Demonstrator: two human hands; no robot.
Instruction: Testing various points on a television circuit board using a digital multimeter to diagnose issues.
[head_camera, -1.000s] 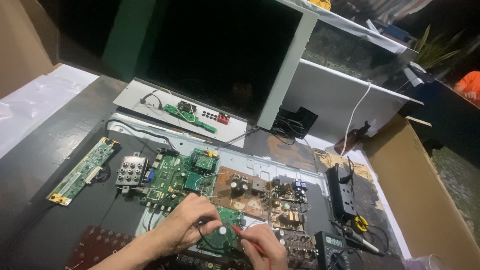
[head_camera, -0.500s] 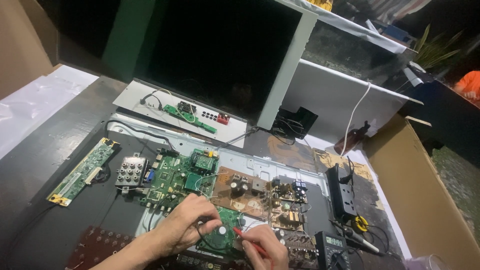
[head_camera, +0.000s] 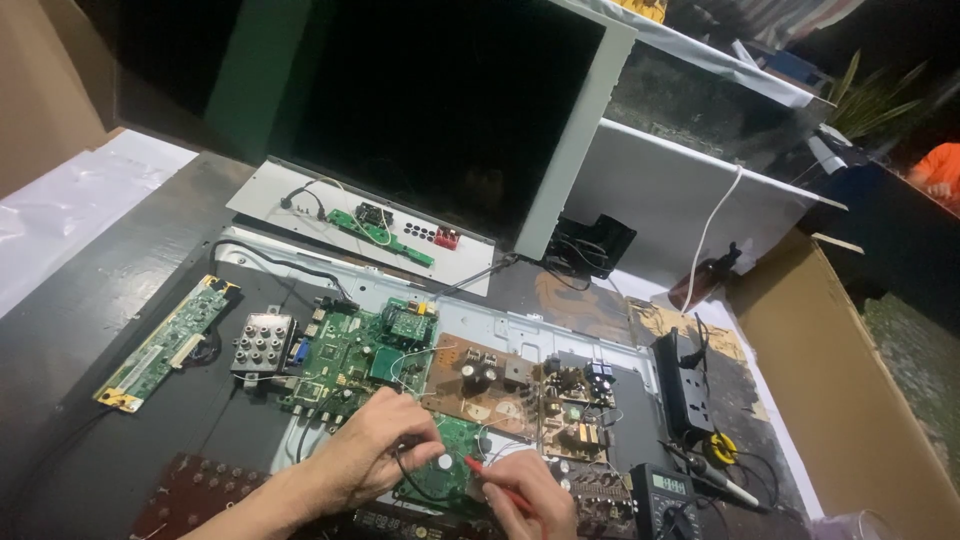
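My left hand rests on a small green circuit board at the bottom centre, fingers pinched on a black test lead whose wire loops under the palm. My right hand grips a red test probe, its tip touching the same small board. Just beyond lie a large green main board and a brown power board mounted on a flat metal chassis. A black multimeter sits to the right of my right hand.
A long narrow green board lies at the left. A black power strip and a yellow-tipped tool are on the right. A dark screen panel stands behind, a white tray with a small board before it, cardboard walls at the right.
Both hands stay on the small green board; the probes have shifted only slightly. Nothing else has moved.
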